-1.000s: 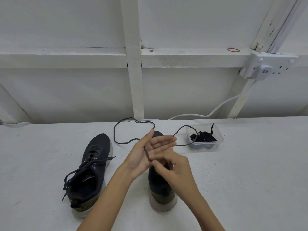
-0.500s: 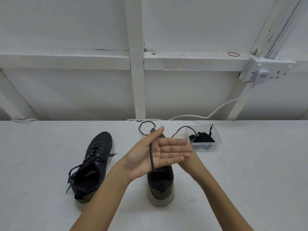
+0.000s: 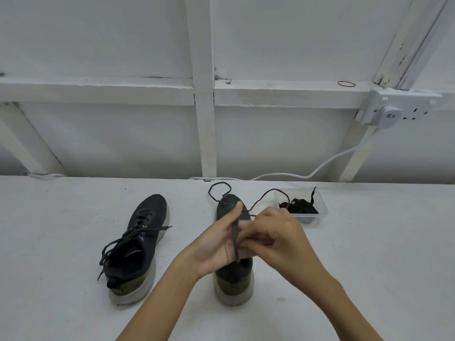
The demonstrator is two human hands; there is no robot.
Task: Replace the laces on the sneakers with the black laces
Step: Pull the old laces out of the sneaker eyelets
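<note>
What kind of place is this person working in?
Probably a plain workshop or utility room: a white-painted table against a bare, framed white wall, with a surface-mounted socket and its trailing cable.

We classify the location as a bare utility or workshop-type space arranged as a work bench. The wall behind consists of white-painted boards with exposed framing: a vertical post [image 3: 204, 119], a horizontal rail [image 3: 98, 91] and a diagonal brace [image 3: 27, 141]. A surface-mounted socket [image 3: 416, 104] is fixed to the framing at right, with a round plug [image 3: 387, 116] inserted and a white cable [image 3: 327, 163] running down along the wall base. A red rubber band [image 3: 346, 83] lies on the rail. The bench top [image 3: 369, 267] is flat, white-painted and rough, and carries the sneakers [image 3: 140, 242] and a clear plastic tray [image 3: 322, 212].
</note>
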